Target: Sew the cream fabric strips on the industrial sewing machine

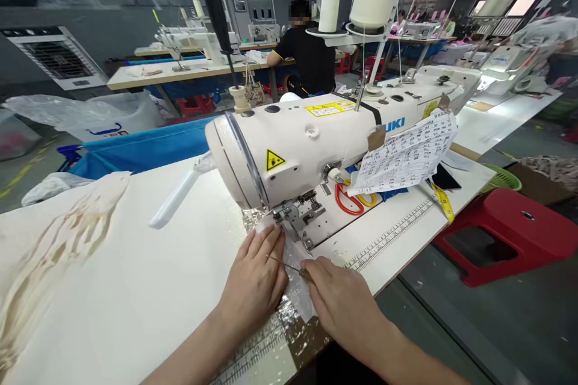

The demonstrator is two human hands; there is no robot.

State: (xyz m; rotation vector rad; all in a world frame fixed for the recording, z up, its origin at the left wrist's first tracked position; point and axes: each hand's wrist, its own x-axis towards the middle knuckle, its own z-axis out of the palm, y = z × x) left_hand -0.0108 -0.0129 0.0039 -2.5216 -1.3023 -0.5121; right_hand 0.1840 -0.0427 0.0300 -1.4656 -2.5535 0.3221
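My left hand lies flat with its fingers stretched toward the needle area of a white sewing machine. Under those fingers is a thin white piece of fabric, which runs along the front of the machine bed. An awl with a thin metal shaft is gripped in my right hand; its shaft points left across the fabric, and its tip is at my left fingers. Most of the awl's handle is hidden by my right hand. The exact needle point is hidden behind the machine's parts.
Orange-red scissors lie behind a handwritten paper taped to the machine. A yellow tape measure hangs at the table edge. Cream fabric lies at left, near a white plastic-wrapped strip. A red stool stands right.
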